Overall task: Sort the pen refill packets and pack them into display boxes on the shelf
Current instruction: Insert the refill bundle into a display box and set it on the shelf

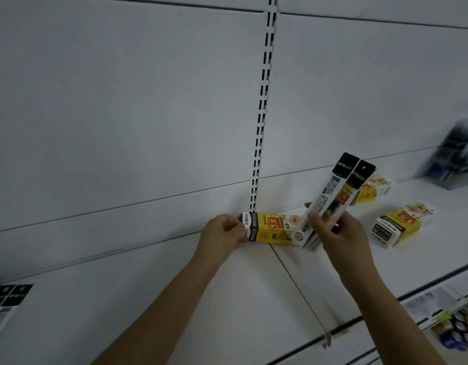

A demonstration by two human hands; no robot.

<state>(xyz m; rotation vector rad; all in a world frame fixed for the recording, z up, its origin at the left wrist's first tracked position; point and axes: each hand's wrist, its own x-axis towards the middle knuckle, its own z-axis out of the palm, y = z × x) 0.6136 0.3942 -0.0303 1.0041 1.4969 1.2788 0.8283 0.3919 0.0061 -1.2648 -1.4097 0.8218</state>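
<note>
While the left hand (222, 233) pinches the end of a yellow display box (269, 227) lying on the white shelf (254, 299), the right hand (341, 233) grips a bundle of pen refill packets (330, 198) tilted up, their lower ends hiding the box's right end. Two more yellow boxes (398, 223) lie beyond, the farther one partly hidden by the bundle. A blurred dark package (454, 156) and black-topped packets (6, 304) are cut off at the edges.
</note>
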